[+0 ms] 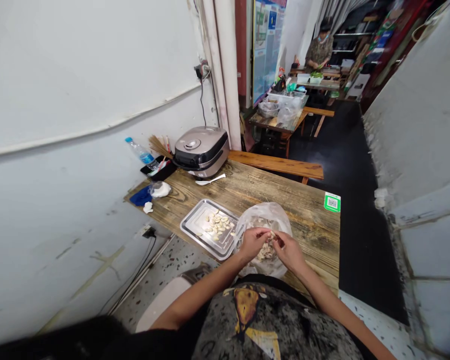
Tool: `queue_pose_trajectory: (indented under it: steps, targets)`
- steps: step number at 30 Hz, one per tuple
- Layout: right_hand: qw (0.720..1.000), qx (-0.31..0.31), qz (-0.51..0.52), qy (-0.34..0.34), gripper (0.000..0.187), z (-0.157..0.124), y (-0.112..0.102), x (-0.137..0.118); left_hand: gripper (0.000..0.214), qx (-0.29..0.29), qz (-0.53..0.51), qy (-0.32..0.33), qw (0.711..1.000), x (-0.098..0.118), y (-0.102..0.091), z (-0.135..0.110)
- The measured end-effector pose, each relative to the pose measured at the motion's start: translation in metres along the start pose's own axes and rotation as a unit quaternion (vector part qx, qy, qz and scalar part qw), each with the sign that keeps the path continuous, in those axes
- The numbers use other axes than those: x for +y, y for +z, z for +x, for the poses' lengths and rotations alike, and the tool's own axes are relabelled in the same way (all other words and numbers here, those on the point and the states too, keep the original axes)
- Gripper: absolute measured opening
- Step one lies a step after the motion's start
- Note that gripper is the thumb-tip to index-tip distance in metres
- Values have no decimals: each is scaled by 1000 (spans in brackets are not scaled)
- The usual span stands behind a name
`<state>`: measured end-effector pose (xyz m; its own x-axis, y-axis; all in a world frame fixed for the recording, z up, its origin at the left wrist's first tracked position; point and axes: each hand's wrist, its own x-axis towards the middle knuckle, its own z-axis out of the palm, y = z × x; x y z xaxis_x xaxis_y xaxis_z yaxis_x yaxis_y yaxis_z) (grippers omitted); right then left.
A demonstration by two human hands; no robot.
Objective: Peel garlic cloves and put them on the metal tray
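My left hand (255, 241) and my right hand (288, 250) meet above a clear plastic bag (283, 214). Between their pinched fingertips is a small pale garlic clove (272, 235), partly covered by the fingers. Inside the open bag lies a heap of garlic pieces and skins (265, 251). To the left of the bag, a shallow metal tray (192, 221) carries several peeled garlic cloves (218, 225). The tray's right corner touches or lies very near the bag.
A rice cooker (201, 147) stands at the wooden table's (303, 215) back, with a white plastic spoon (210, 180) before it. At left are a water bottle (144, 154), black box (159, 171) and blue cloth (140, 197). A person (319, 50) works at a far table.
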<state>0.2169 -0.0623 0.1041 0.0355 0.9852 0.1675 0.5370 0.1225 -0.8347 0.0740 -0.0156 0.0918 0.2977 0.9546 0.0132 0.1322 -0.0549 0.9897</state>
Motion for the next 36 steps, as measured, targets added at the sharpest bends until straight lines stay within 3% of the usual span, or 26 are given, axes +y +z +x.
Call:
queue_pose_trajectory:
  steps: [5,13,19,36]
  targets:
    - [999,29,30,1,21,2,-4,-4,22,-4,91,67,994,9,0,-5]
    - [996,54,55,50,25,-1,-4,-4,26,17,22,-17,999,14,3,-9]
    - [998,56,34,20,21,-3,-4,-5,21,43,85,14,995,19,4,-10]
    - [989,63,81,105,21,-7,6,0,14,75,122,9,990,19,8,-10]
